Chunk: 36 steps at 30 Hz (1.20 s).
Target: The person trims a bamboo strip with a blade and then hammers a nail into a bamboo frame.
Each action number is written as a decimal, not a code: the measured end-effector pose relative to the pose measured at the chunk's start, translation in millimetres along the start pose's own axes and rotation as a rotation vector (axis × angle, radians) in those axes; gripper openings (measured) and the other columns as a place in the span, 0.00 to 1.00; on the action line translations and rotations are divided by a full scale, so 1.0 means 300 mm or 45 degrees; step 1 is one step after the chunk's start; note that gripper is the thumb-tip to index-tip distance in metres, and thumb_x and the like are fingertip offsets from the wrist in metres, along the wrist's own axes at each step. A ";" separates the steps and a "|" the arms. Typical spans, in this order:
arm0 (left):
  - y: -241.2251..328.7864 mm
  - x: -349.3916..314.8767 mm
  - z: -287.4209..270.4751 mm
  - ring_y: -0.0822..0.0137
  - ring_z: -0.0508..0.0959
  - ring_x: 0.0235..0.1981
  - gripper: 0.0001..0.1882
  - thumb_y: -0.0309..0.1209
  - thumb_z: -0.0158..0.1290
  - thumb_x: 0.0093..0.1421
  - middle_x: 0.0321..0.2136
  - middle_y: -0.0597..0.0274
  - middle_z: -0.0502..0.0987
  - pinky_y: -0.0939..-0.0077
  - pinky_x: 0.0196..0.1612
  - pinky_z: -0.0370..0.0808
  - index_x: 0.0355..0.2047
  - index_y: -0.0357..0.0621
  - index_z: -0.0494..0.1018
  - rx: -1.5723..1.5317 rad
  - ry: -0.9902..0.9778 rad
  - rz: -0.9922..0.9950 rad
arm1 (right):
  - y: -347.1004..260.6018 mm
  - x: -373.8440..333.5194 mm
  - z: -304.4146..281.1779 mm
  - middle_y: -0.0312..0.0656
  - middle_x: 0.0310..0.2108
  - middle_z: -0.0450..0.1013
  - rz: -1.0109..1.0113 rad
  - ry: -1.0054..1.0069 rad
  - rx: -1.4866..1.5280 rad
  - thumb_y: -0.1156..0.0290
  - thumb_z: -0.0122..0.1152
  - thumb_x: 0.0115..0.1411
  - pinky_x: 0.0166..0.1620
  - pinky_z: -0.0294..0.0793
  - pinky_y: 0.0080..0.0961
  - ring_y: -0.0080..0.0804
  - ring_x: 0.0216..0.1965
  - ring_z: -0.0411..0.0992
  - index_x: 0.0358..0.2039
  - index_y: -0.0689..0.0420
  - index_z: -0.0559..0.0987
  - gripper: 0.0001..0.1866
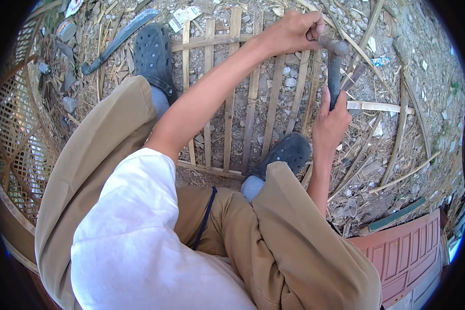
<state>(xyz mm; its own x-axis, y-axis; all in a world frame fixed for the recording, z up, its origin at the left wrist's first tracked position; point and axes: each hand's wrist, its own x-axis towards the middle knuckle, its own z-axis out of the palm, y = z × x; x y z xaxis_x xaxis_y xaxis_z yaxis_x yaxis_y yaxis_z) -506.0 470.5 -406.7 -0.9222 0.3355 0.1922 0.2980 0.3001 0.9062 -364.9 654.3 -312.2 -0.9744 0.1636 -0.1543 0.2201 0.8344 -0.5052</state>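
Observation:
My right hand [331,123] grips the dark handle of a hammer [334,72], whose metal head points away from me. Close beside that head, my left hand [299,32] is closed in a pinch at the upper right of a bamboo slat frame [251,98]. Whatever its fingers hold, if anything, is too small or hidden to make out. The frame lies on the ground between my feet, its several upright slats joined by a far crosspiece [196,43] and a near one [212,169]. My left forearm covers part of the slats.
A curved machete [121,40] lies left of my dark clog [153,54]; my other clog [285,153] rests on the frame's near right. Loose bamboo strips [398,129] and stones litter the right. A lattice panel [23,124] stands left, a reddish-brown panelled board [400,253] lower right.

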 end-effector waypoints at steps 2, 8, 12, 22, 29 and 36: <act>0.003 -0.006 0.008 0.72 0.85 0.30 0.18 0.25 0.71 0.57 0.29 0.61 0.87 0.75 0.36 0.83 0.38 0.41 0.70 -0.038 -0.001 -0.018 | 0.008 -0.012 -0.007 0.61 0.22 0.74 -0.045 0.053 0.064 0.65 0.62 0.75 0.27 0.68 0.53 0.66 0.24 0.75 0.41 0.64 0.75 0.13; 0.005 0.003 -0.009 0.73 0.83 0.30 0.17 0.25 0.70 0.58 0.31 0.61 0.88 0.75 0.36 0.83 0.37 0.42 0.69 0.027 -0.016 -0.025 | 0.011 0.009 0.004 0.60 0.21 0.74 0.056 -0.026 0.013 0.66 0.62 0.75 0.26 0.68 0.51 0.63 0.23 0.76 0.42 0.64 0.75 0.12; 0.003 0.013 -0.009 0.73 0.83 0.29 0.17 0.26 0.71 0.59 0.31 0.62 0.88 0.75 0.36 0.83 0.37 0.41 0.70 -0.022 -0.019 -0.007 | 0.019 -0.019 0.002 0.59 0.21 0.74 0.064 0.080 0.164 0.66 0.62 0.75 0.27 0.68 0.50 0.62 0.22 0.75 0.42 0.63 0.75 0.12; 0.005 -0.002 0.019 0.68 0.86 0.33 0.16 0.25 0.71 0.59 0.30 0.62 0.85 0.73 0.39 0.85 0.43 0.41 0.76 0.082 0.042 0.059 | 0.038 -0.038 0.015 0.57 0.21 0.74 0.200 0.093 0.277 0.63 0.61 0.76 0.28 0.70 0.45 0.53 0.20 0.74 0.41 0.65 0.78 0.15; 0.014 0.006 0.025 0.63 0.87 0.37 0.13 0.19 0.66 0.61 0.38 0.58 0.85 0.70 0.43 0.85 0.45 0.38 0.79 -0.008 0.034 0.165 | 0.076 -0.095 0.030 0.55 0.21 0.74 0.334 0.033 0.351 0.61 0.60 0.77 0.28 0.70 0.45 0.52 0.20 0.72 0.40 0.66 0.78 0.18; 0.051 0.016 0.007 0.64 0.82 0.34 0.07 0.22 0.64 0.62 0.37 0.60 0.82 0.69 0.41 0.81 0.40 0.39 0.81 0.050 -0.012 0.134 | 0.081 -0.142 0.062 0.59 0.22 0.76 0.298 0.001 0.368 0.59 0.60 0.76 0.31 0.71 0.53 0.64 0.25 0.77 0.39 0.64 0.77 0.17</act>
<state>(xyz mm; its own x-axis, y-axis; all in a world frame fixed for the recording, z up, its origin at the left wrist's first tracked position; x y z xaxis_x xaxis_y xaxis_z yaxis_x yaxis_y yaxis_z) -505.2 478.6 -392.7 -0.8832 0.3749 0.2817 0.4025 0.2975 0.8657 -317.2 657.9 -333.6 -0.8961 0.3331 -0.2935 0.4410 0.5913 -0.6752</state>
